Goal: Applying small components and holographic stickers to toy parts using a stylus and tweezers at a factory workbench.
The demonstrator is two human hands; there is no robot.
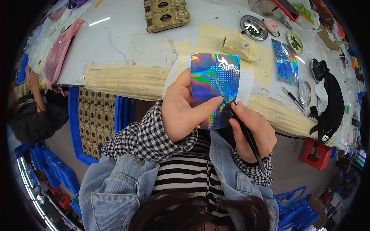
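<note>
A shiny holographic sheet (204, 82) with rows of small punched shapes is gripped in my left hand (181, 107), the thumb lying across its front. My right hand (256, 133) pinches black tweezers (248, 140), whose tips meet the sheet beside my left thumb. Whether a tiny piece sits between the tips is too small to tell. Behind the sheet, white paper (246, 82) lies on the table edge. Just beyond stands a tape-covered block (241, 48).
Camouflage-patterned casings (165, 15) lie at the back; more fill a blue crate (73, 127) at left. To the right are a metal dish of small dark pieces (254, 29), another holographic sheet (285, 61), a craft knife (293, 98) and a black bag (331, 104). Another person's arm (36, 92) shows far left.
</note>
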